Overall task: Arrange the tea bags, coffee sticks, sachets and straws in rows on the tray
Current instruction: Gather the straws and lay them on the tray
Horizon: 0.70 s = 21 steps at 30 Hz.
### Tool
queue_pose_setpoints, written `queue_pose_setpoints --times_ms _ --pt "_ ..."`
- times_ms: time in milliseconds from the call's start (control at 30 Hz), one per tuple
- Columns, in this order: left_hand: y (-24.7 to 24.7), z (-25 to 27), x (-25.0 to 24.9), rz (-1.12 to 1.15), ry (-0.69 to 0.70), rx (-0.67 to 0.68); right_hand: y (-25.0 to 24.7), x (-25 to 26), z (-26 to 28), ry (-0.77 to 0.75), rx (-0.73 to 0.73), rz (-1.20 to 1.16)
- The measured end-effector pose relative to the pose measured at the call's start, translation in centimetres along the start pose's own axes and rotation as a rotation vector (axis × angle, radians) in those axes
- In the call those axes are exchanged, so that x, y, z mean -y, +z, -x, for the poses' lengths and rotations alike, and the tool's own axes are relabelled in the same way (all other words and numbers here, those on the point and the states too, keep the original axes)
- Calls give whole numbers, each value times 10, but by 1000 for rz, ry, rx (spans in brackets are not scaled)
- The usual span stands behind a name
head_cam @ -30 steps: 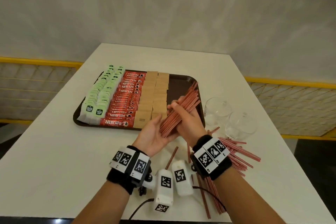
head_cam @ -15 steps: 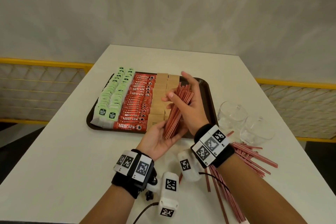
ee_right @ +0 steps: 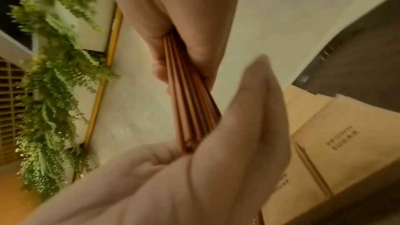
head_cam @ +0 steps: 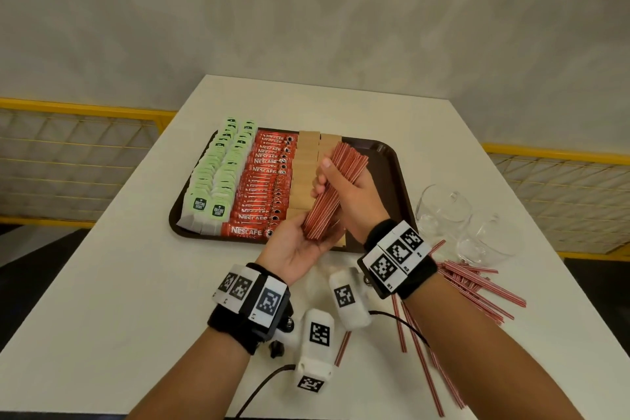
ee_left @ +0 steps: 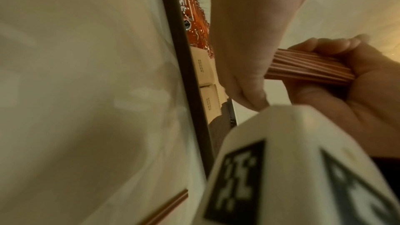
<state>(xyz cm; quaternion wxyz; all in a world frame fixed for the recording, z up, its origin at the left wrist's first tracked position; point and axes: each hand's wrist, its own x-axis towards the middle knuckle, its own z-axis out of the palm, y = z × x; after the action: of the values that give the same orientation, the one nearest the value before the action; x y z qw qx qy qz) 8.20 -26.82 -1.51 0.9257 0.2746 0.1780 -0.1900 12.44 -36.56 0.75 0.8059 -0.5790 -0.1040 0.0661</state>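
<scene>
both hands are raised over the near right part of the brown tray [head_cam: 397,160], working one bundle of red-and-white striped straws [head_cam: 332,193]. the right hand [head_cam: 354,196] has thumb and fingers curled round the middle of the bundle, gripping it firmly; the left hand [head_cam: 300,244] lies palm up beneath, its fingers cupped loosely around the lower ends of the straws, which butt into the palm. the bundle slants up and away from the person, its far ends fanning slightly above the sachets. on the tray, from left to right, lie two rows of green-and-white tea bags [head_cam: 218,177], a row of red nescafe coffee sticks [head_cam: 264,187] and two rows of tan brown sugar sachets [head_cam: 305,164]; the strip of tray to the right of the sachets is bare. the tray sits on a white table [head_cam: 112,283]. more loose straws [head_cam: 477,283] lie scattered on the table to the right, near the right forearm, some running under it. two clear glass cups [head_cam: 463,222] stand just right of the tray, beyond the loose straws. from the left wrist view the tray's near edge [ee_left: 188,81] and the gripped bundle [ee_left: 307,67] show.
</scene>
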Motion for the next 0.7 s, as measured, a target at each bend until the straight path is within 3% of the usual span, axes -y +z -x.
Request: queue_pose_setpoints --times_ms 167,233,433,500,600,700 --pt "2 2 -3 10 59 19 7 -2 11 -47 149 325" --pt "1 2 -3 -9 61 29 8 -5 13 -26 164 352" --pt "-6 -1 -29 -188 47 8 -22 2 -35 313 -14 -119" --pt "-5 0 -44 -427 156 -42 -42 7 -61 444 -121 -93" --pt "2 4 -51 -1100 337 -58 -73 6 -99 569 -221 331" --pt "6 -2 -37 -1741 371 125 -89 2 -124 603 -190 735"
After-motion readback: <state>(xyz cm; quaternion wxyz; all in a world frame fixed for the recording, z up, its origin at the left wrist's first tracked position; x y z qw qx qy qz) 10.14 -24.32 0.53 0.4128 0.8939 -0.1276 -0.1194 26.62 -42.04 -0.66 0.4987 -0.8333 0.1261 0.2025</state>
